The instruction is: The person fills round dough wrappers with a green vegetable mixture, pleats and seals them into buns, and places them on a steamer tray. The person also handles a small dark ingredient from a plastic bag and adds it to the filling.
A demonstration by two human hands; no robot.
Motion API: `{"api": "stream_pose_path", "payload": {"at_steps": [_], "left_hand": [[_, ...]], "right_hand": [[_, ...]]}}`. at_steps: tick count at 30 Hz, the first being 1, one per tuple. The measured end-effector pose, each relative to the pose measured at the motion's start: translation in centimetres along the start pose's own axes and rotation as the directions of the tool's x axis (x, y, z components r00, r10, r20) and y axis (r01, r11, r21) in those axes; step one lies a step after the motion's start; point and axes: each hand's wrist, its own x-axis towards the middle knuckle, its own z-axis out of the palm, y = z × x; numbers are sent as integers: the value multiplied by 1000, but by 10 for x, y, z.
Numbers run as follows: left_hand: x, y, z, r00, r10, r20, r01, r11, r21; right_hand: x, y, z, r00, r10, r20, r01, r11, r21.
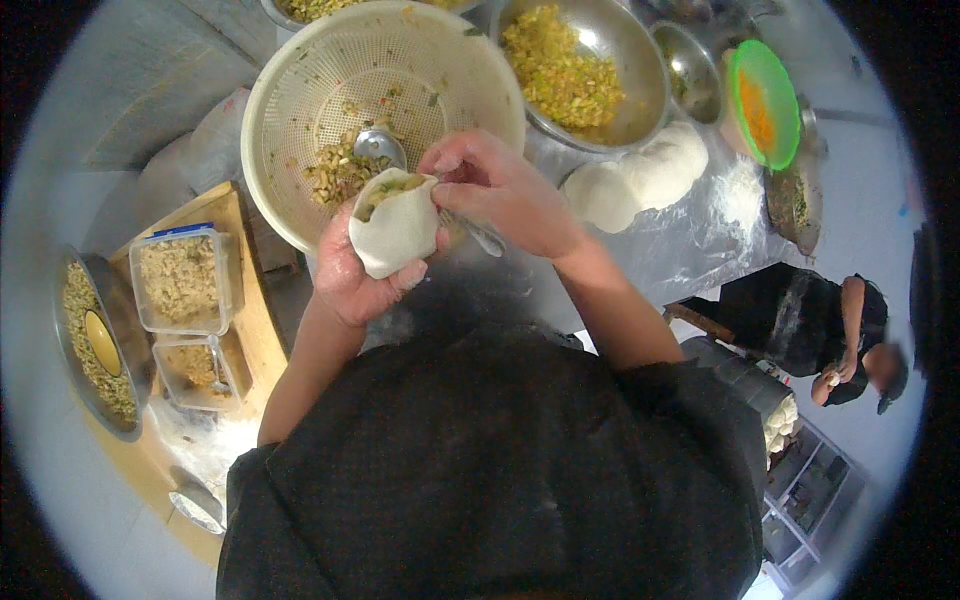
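A round dough wrapper (396, 236) rests cupped in my left hand (343, 274), folded up around a chopped vegetable filling (390, 196) that shows at its open top. The fingertips of my right hand (502, 187) pinch the wrapper's right edge. Both hands are over the near rim of a large cream plastic colander (262, 180). Inside the colander lies more chopped filling (337, 171), with the bowl of a metal spoon (380, 148) in it. The spoon's handle (484, 236) sticks out beneath my right hand, partly hidden.
Overlapping dough rounds (637, 176) lie on the floured metal table (667, 255). Behind them stand a steel bowl (660, 97) of yellow-green filling and a green basket (784, 112). Filled plastic tubs (180, 281) sit left on a wooden board (259, 300). Another person (795, 322) stands at right.
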Motion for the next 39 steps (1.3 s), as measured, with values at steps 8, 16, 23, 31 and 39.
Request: {"api": "stream_pose_path", "payload": {"at_steps": [8,16,23,31,39], "left_hand": [[-3,-7,8,971,-113,208,94,990,103],[-15,-11,14,961,-187,206,151,972,179],[-19,-14,41,977,-167,133,157,985,78],[-23,-23,64,991,10,-133,14,985,172],[-30,-17,74,998,-18,-56,42,892,451]], "right_hand": [[-22,-30,0,995,67,68,-71,995,65],[-26,-38,4,993,-64,95,55,994,90],[-41,-48,5,989,-96,111,57,947,317],[-41,-58,2,910,-390,142,415,839,-351],[-42,-60,1,963,-224,148,246,958,-151]]}}
